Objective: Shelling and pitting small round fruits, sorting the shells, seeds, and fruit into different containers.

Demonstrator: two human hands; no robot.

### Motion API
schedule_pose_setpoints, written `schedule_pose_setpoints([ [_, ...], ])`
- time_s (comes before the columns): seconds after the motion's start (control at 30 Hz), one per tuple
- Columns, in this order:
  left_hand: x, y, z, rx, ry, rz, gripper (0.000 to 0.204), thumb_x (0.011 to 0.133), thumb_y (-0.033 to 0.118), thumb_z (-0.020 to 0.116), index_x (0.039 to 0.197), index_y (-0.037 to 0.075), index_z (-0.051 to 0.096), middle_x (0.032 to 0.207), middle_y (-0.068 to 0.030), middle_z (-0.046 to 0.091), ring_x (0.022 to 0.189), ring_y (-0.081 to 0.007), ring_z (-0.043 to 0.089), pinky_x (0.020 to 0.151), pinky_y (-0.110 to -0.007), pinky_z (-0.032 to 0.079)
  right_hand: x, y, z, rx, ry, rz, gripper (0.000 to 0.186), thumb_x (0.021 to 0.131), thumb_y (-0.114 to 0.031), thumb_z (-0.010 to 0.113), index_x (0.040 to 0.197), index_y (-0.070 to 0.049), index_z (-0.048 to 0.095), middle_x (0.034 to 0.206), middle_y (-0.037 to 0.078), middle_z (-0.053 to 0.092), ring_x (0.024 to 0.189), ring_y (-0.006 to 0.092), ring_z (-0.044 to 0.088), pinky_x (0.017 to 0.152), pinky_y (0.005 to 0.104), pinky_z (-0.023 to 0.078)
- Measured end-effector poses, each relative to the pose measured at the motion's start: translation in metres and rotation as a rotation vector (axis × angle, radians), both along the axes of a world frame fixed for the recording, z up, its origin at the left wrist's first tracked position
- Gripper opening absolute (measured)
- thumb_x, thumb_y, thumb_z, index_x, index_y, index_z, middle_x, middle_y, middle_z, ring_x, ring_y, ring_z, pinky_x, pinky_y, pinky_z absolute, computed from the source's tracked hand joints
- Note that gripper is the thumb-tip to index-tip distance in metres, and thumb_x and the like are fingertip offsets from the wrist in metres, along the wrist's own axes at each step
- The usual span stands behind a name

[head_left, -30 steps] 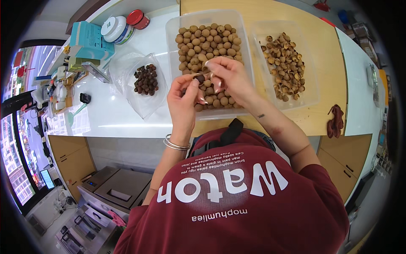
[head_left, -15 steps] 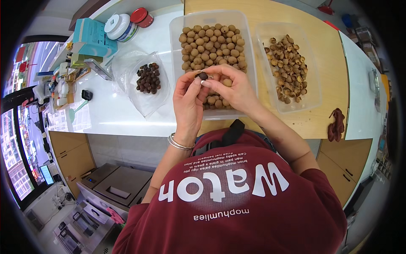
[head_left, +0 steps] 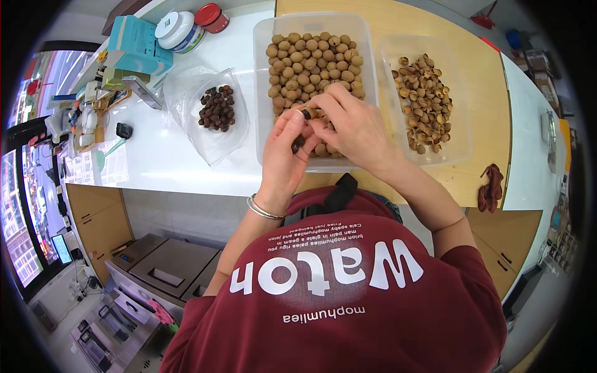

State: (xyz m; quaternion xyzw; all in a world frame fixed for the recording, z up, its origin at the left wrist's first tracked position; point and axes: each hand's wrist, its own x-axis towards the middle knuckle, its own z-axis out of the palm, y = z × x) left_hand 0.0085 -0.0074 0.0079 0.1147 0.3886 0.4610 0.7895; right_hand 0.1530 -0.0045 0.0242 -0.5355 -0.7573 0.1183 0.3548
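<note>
My left hand (head_left: 281, 154) is closed over the near half of a clear plastic bin (head_left: 261, 93) of round tan dried longans (head_left: 314, 65). At its thumb and fingertips is a partly peeled longan (head_left: 306, 114), dark flesh showing beside brown shell. Lower, against the fingers of that hand, rests a dark peeled longan (head_left: 298, 144). My right hand (head_left: 360, 133) pinches the shell side of the partly peeled fruit; its fingertips are partly hidden. Dark peeled longans (head_left: 217, 109) lie on a clear plastic bag (head_left: 189, 127) to the left. Empty shells (head_left: 426, 102) fill part of a second clear bin (head_left: 460, 140) at right.
At the back left stand a teal box (head_left: 134, 46), a white tub (head_left: 177, 31) and a red-lidded jar (head_left: 212, 18). A small black device on a green stand (head_left: 124, 130) is farther left. A crumpled dark red cloth or glove (head_left: 490, 186) lies at the right front edge.
My right hand has turned over, its knuckles now higher above the bin. A dark peeled longan, before at the fingertips, now sits lower in my left hand, and a partly shelled one is at the fingertips.
</note>
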Motion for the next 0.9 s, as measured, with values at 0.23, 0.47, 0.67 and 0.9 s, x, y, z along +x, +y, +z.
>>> schedule_pose_setpoints([
  [0.23,-0.016,0.013,0.003,0.183,0.235,-0.213,0.025,0.085,0.011,0.055,0.108,0.0,0.054,0.092,-0.0077,0.06,0.079,-0.0132,0.06,0.069,-0.024,0.053,0.017,0.009,0.007,-0.136,0.104,0.235,0.024,0.071,-0.015,0.063,0.094,-0.011,0.056,0.077,0.005,0.048,0.066,0.0225,0.056,0.056,0.033,0.046],
  [0.47,-0.014,0.013,-0.001,0.007,-0.072,-0.237,0.027,0.086,0.01,0.051,0.11,-0.002,0.051,0.094,-0.0101,0.059,0.084,-0.0182,0.06,0.073,-0.027,0.054,0.026,0.01,0.012,-0.257,0.227,0.288,0.022,0.071,-0.011,0.063,0.093,-0.01,0.058,0.078,0.005,0.052,0.069,0.0213,0.056,0.06,0.0312,0.046],
  [0.67,-0.005,0.009,-0.005,-0.003,-0.025,-0.23,0.03,0.088,0.015,0.048,0.111,-0.003,0.049,0.095,-0.0123,0.058,0.086,-0.019,0.059,0.074,-0.027,0.054,0.031,0.001,0.016,-0.192,0.205,0.173,0.022,0.072,-0.01,0.064,0.093,-0.007,0.057,0.079,0.006,0.053,0.068,0.0201,0.058,0.059,0.0289,0.047],
  [0.9,-0.039,0.025,0.008,0.023,-0.042,-0.002,0.028,0.089,0.02,0.048,0.108,-0.001,0.052,0.094,-0.009,0.054,0.076,-0.0134,0.053,0.066,-0.019,0.05,0.12,-0.004,0.025,-0.062,-0.264,-0.27,0.027,0.071,-0.013,0.065,0.096,-0.007,0.058,0.096,0.006,0.057,0.079,0.0215,0.058,0.069,0.0321,0.047],
])
